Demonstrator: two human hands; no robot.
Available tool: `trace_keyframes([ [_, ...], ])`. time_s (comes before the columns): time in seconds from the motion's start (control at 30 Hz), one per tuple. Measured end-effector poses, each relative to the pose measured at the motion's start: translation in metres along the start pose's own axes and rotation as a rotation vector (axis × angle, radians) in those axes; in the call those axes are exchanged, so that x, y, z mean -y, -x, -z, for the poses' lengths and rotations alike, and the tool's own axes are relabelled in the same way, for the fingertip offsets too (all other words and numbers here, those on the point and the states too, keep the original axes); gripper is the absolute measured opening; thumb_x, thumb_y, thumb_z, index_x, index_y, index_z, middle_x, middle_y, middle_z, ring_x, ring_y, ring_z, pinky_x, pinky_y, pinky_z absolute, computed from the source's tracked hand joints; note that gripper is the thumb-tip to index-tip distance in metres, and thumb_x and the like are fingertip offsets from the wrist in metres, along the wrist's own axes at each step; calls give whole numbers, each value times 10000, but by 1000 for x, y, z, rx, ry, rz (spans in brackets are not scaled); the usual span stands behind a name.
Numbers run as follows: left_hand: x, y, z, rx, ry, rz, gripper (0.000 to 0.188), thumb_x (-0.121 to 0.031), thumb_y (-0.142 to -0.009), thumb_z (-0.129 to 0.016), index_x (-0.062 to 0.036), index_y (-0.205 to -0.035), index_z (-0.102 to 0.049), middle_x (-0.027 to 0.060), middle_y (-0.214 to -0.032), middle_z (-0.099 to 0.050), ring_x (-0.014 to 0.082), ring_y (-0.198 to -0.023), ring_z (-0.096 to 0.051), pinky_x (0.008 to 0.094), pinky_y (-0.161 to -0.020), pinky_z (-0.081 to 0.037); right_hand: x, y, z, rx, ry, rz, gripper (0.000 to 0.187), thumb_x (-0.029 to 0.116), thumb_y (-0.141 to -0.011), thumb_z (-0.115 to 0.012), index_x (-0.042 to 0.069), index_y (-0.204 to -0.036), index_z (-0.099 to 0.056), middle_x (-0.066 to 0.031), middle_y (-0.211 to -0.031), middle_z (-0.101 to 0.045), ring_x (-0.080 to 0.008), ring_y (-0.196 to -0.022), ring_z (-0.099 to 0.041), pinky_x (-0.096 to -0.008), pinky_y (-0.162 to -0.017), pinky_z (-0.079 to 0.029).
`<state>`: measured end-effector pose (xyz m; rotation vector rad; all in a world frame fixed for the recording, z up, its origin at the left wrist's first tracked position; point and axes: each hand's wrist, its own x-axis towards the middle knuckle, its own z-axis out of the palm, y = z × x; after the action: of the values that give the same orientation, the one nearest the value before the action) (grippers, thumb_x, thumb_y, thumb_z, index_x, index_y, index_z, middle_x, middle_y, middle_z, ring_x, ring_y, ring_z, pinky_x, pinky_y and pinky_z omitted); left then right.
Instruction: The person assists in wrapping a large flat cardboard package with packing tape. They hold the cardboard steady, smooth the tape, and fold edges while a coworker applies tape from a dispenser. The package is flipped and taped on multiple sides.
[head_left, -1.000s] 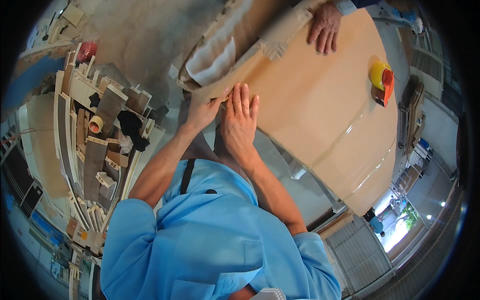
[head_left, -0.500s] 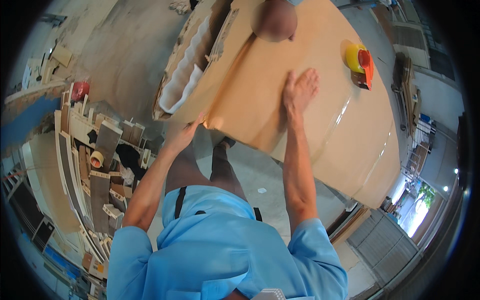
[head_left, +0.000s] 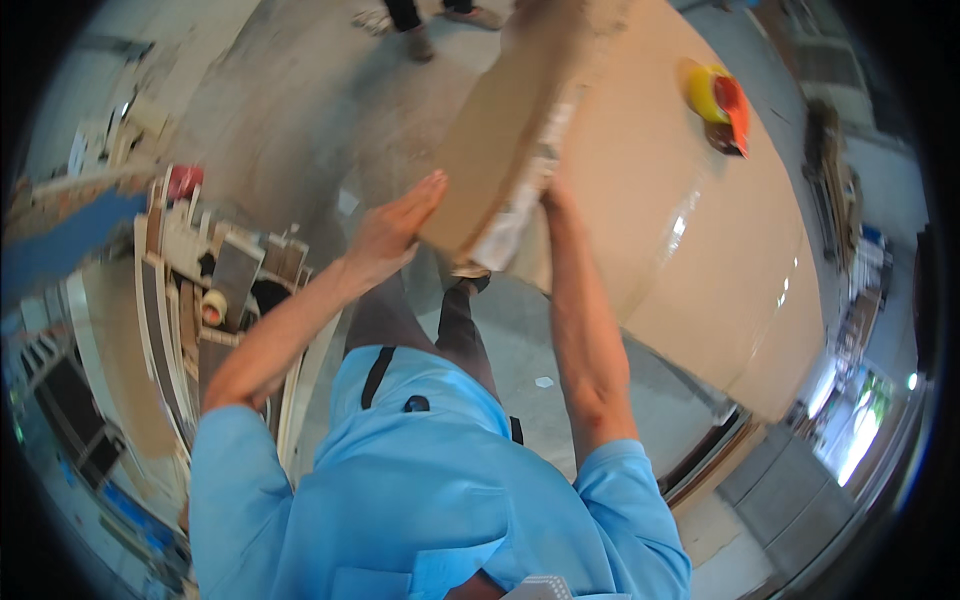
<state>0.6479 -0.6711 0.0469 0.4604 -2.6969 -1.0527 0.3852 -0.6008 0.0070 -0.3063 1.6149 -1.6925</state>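
A large sheet of brown cardboard stretches away in front of me. Along its left side a cardboard flap stands raised, with a ragged, whitish edge. My left hand is at the flap's near left side, fingers stretched out together and pointing up and to the right; whether it touches the flap is hard to tell. My right hand is at the flap's right edge, its fingers mostly hidden behind that edge. On the far right of the cardboard rests a yellow tape roll in an orange-red dispenser.
A person's shoes show on the floor beyond the flap. To my left lies a pile of boards and strips, with another tape roll on it. Grey panels stand at the lower right.
The left-side flap has swung up and to the right. My right hand has gone from lying flat on the cardboard to the flap's edge; my left hand has moved slightly up and right.
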Motion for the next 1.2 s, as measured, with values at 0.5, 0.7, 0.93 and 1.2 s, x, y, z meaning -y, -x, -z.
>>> trace_keyframes([
  [0.5, -116, -8, -100, -241, -230, 61, 519, -167, -879, -561, -35, -1380, -537, 213, -1549, -395, 361, -1468, -338, 499, -1204, -288, 21, 118, 44, 12, 139, -341, 267, 145, -950, -706, -38, -1139, -656, -109, -1070, -705, -165, -891, -688, -297, -799, -579],
  [0.7, -56, -15, -68, -265, 365, 58, 591, -226, -822, -710, 14, -1335, -539, 257, -1469, -468, 383, -1389, -441, 448, -1151, -357, -11, 117, 64, -56, 171, -289, 255, 169, -946, -723, -16, -1115, -678, -107, -1044, -716, -150, -896, -679, -280, -773, -555],
  [0.93, -12, -28, -56, -181, 213, 668, 733, -436, -936, -626, 35, -1444, -385, 279, -1241, -618, 441, -1125, -614, 487, -916, -511, -1, 121, 49, -30, 284, -261, 334, 229, -960, -707, -31, -1165, -667, -94, -1040, -721, -157, -905, -666, -315, -803, -541],
  [1.2, 5, -26, -67, -291, 312, 575, 682, -509, -929, -636, 39, -1319, -522, 200, -1082, -696, 334, -960, -686, 426, -795, -542, -20, 122, 55, 17, 593, -201, 339, 271, -993, -645, -37, -1126, -690, -79, -938, -734, -140, -857, -658, -328, -769, -534],
])
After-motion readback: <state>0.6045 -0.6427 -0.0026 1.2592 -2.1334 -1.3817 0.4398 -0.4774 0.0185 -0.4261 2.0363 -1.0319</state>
